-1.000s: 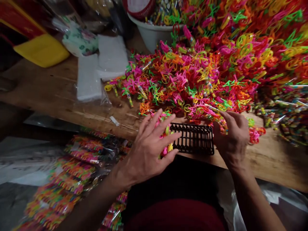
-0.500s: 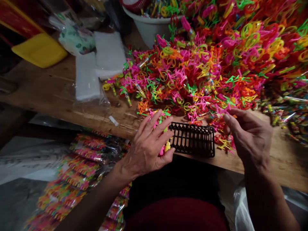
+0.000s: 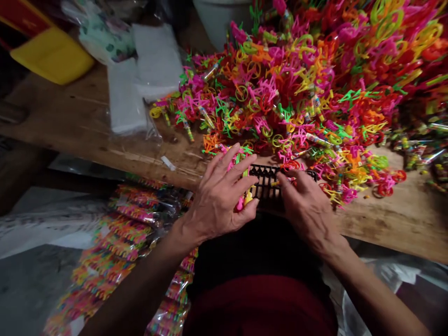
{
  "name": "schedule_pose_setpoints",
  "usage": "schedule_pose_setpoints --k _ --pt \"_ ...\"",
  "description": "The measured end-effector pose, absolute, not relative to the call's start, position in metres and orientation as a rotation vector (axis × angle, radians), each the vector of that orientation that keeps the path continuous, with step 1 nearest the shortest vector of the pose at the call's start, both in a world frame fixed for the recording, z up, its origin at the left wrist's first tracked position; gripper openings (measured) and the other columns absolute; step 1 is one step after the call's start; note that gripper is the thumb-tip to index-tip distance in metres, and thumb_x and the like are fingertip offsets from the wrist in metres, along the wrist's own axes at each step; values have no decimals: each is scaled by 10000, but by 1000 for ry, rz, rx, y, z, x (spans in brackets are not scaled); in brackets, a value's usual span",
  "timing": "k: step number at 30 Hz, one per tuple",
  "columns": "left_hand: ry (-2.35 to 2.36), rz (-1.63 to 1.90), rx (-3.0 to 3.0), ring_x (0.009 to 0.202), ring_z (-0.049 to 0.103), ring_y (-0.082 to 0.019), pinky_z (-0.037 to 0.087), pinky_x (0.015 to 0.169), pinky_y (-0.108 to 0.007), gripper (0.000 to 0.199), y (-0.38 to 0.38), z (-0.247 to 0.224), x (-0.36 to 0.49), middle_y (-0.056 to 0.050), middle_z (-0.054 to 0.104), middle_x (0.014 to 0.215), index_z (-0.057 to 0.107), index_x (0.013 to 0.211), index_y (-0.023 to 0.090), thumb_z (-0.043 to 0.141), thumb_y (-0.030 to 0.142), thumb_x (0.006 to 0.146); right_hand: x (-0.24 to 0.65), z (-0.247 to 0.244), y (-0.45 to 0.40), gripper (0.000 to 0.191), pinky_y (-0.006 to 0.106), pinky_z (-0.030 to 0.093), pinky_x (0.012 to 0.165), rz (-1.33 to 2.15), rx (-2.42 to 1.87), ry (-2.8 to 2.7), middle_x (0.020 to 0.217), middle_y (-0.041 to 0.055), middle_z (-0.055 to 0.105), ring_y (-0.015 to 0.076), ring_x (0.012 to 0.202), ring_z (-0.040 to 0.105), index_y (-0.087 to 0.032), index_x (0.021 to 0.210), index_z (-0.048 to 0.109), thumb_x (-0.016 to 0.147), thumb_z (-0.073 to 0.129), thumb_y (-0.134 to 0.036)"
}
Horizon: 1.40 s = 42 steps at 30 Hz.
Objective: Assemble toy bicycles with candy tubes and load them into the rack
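Observation:
A black slotted rack [image 3: 265, 179] lies at the front edge of the wooden table. My left hand [image 3: 224, 193] rests over its left end, fingers spread, on several pink, green and yellow plastic pieces. Over the right part of the rack is my right hand [image 3: 306, 205], its fingers bent together and pointing down; what they pinch is too small and partly hidden to make out. Behind both hands spreads a big heap of colourful plastic pieces [image 3: 259, 93], some with small filled tubes.
White plastic bags [image 3: 126, 98] lie left of the heap, near a yellow scoop [image 3: 52, 55]. A pale bucket [image 3: 224, 23] stands behind. Packed strips of colourful pieces [image 3: 101, 266] hang or lie below the table at left.
My right hand has moved left from the heap's edge to the rack. My left hand stays on the rack's left end. The view has shifted slightly.

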<state>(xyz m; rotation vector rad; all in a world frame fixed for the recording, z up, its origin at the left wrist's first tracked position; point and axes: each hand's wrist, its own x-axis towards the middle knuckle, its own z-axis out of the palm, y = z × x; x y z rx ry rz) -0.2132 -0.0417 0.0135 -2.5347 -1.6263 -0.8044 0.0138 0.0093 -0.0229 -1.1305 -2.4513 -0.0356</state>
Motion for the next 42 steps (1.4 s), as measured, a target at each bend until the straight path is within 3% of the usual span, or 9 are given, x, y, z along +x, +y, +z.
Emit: schedule_pose_setpoints --k 4,9,14,20,27,31,34,38,42 --pt "-1625 -777 -2534 1497 426 -398 372 1216 -596 341 -41 17 -213 -133 599 1492 715 1139 187 631 318 834 6 -25 19 286 388 525 797 -47 -919 -2578 1036 127 695 247 908 627 -191 1084 685 901 533 -32" --pt "-1624 -802 -2546 1486 435 -416 386 1208 -604 358 -42 18 -213 -145 613 1473 720 1132 170 643 330 821 25 -10 12 298 334 557 790 208 -897 -2140 1041 75 692 203 942 676 -244 1144 608 889 674 -104" --pt "-1642 -822 -2535 1491 439 -388 391 1209 -596 342 -41 18 -215 -125 609 1482 711 1135 203 641 323 823 34 -34 4 252 348 581 776 543 -977 -1904 1005 55 696 201 920 708 -245 1107 586 901 679 -132" --pt "-1611 -815 -2532 1489 437 -398 390 1209 -600 327 -40 16 -215 -148 609 1477 703 1120 173 643 330 839 42 -42 1 117 415 475 857 114 -1103 -2218 1033 86 747 244 954 638 -196 1050 627 942 642 -151" --pt "-1646 -727 -2544 1518 394 -383 363 1219 -593 352 -41 20 -212 -145 589 1498 713 1174 168 618 323 873 42 -34 -3 206 381 390 754 -147 -1332 -2482 989 117 678 252 891 537 -168 1093 724 1009 549 -236" --pt "-1691 -619 -2564 1548 343 -369 314 1234 -613 395 -42 27 -210 -136 508 1577 697 1243 197 605 345 888 47 -40 2 247 375 408 745 -31 -1291 -2541 1015 125 653 254 912 561 -158 1148 710 1014 520 -240" --pt "-1672 -585 -2543 1533 361 -400 290 1232 -640 353 -42 32 -211 -149 496 1583 727 1182 191 627 361 889 51 -35 6 204 336 442 701 166 -1207 -2441 968 98 646 209 828 584 -179 1041 705 1018 515 -251" --pt "-1586 -676 -2570 1479 453 -392 395 1189 -590 344 -39 33 -218 -165 588 1497 753 1108 164 633 427 922 44 -16 8 128 269 437 587 390 -1214 -2188 842 36 642 140 659 580 -201 959 649 988 590 -311" --pt "-1622 -804 -2527 1429 527 -337 469 1151 -532 210 -35 27 -220 -142 679 1384 755 1053 159 618 262 931 12 -14 17 61 266 437 568 544 -1177 -2048 769 2 643 137 599 568 -218 956 606 952 606 -279"
